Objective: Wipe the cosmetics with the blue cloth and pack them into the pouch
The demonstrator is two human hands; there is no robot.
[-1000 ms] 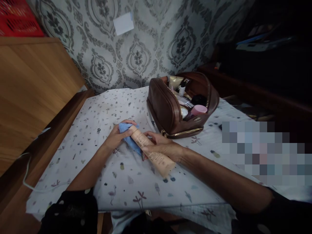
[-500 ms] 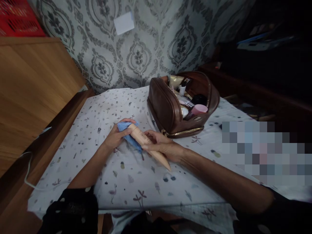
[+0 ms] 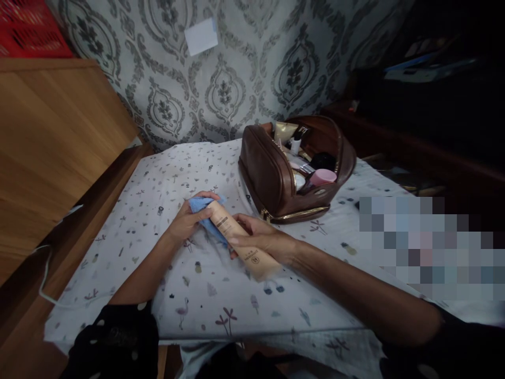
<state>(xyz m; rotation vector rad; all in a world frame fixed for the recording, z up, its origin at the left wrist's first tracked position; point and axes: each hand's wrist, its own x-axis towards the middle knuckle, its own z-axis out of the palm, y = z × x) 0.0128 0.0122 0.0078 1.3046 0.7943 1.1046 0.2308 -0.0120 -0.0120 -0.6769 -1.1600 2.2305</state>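
Observation:
A beige squeeze tube (image 3: 224, 223) with dark printing lies slanted between my hands above the table, its flat end toward the lower right. My right hand (image 3: 262, 238) is closed around its middle, thumb on top. My left hand (image 3: 188, 220) grips a blue cloth (image 3: 213, 226) and presses it around the tube's upper left end, with the thumb on the tube. Just beyond my right hand stands an open brown toiletry bag (image 3: 268, 171), unzipped at the top. Inside it show a pink-capped item (image 3: 324, 176), a gold tube (image 3: 285, 130) and several other cosmetics.
A white cloth (image 3: 150, 273) printed with small plants and flamingos covers the table. Wooden furniture (image 3: 59, 116) borders the left, with a red basket (image 3: 35, 31) on top and a white cable (image 3: 45, 276) beside it. Patterned wallpaper (image 3: 224, 89) rises behind. Part of the right side is pixelated.
The tube has turned about its length, so its broad printed face and wide flat end now show. Both hands stay in nearly the same place, and the bag has not moved.

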